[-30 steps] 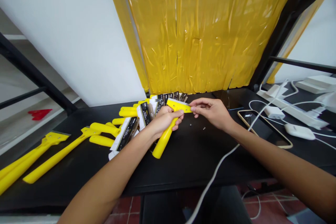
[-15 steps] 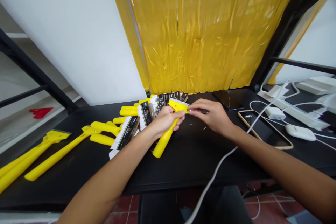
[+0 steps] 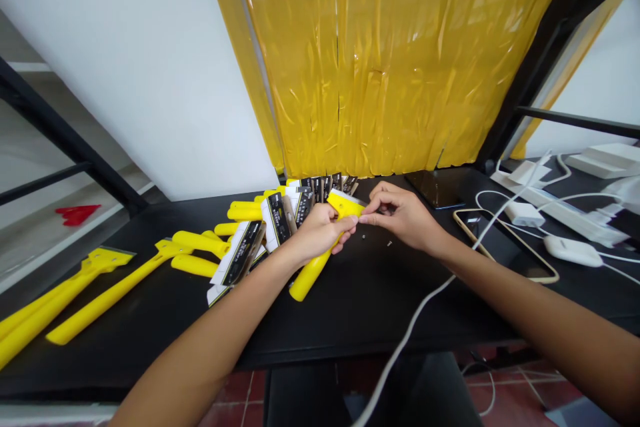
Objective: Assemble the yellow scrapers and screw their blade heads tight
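Note:
A yellow scraper (image 3: 312, 275) with a metal blade at its head is tilted over the black table. My left hand (image 3: 325, 230) is closed around its neck, thumb on top, with the handle slanting down toward me. At the right corner of the scraper head, my right hand (image 3: 400, 213) has thumb and forefinger pinched close to the left thumb. What those fingertips hold, if anything, is too small and covered to make out. Two tiny metal pieces, one of them a screw (image 3: 389, 243), lie on the table just below my right hand.
Several boxed scrapers with black-and-white cards (image 3: 245, 250) are piled left of my hands. Other yellow scrapers (image 3: 107, 260) lie further left. On the right are a phone (image 3: 505, 247), a dark tablet (image 3: 435, 188) and a power strip (image 3: 560, 203). A white cable (image 3: 415, 320) crosses in front.
The scraper head has shifted slightly right in my left hand. My right fingers have shifted to a pinch at its corner, and the dark thing seen by my right palm no longer shows.

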Tool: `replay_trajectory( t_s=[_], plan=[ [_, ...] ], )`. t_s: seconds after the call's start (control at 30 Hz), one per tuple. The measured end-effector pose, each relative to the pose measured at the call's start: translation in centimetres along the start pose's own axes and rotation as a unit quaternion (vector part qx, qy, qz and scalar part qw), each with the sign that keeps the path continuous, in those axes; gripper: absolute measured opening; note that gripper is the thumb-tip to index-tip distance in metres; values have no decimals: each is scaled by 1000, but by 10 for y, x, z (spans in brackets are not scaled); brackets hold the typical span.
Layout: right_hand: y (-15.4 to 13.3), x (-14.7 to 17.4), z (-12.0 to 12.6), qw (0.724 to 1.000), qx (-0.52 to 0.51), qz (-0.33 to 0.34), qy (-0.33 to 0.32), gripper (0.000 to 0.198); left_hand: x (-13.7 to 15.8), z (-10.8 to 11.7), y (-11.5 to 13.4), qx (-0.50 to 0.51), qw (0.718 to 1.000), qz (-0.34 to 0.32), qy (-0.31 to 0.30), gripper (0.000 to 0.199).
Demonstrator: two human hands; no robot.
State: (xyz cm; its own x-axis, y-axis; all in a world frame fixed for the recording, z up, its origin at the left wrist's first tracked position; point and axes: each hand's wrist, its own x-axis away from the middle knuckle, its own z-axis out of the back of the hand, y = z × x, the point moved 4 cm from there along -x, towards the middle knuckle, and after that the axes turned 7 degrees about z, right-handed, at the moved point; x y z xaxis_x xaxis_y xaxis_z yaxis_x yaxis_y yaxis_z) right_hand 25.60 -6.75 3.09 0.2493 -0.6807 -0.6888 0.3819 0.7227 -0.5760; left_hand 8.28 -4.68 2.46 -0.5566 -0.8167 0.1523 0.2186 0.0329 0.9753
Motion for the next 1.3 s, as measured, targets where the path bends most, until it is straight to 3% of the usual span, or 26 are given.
replay_trajectory(
  t_s=[0.43, 0.67, 0.9, 1.1, 1.2, 1.3],
  plan=[
    [-5, -1, 2, 999, -42, 15, 15, 14, 2, 0, 2, 110, 991, 13, -69, 27],
    [1, -2, 1, 993, -91, -69, -16, 22, 2, 2, 3, 110, 992, 19, -54, 24],
    [7, 0, -1, 984, -138, -112, -2, 25, 3, 1, 5, 60, 998, 11, -32, 25],
    [11, 4, -9, 941, -275, -195, 16, 39, 2, 1, 2, 10, 999, -17, -27, 28],
    [10, 4, -12, 917, -327, -231, -3, 47, 2, 0, 2, -2, 999, -24, -36, 28],
    [9, 4, -11, 906, -337, -254, -25, 42, 3, -1, 2, -8, 999, -32, -42, 28]
  ],
)
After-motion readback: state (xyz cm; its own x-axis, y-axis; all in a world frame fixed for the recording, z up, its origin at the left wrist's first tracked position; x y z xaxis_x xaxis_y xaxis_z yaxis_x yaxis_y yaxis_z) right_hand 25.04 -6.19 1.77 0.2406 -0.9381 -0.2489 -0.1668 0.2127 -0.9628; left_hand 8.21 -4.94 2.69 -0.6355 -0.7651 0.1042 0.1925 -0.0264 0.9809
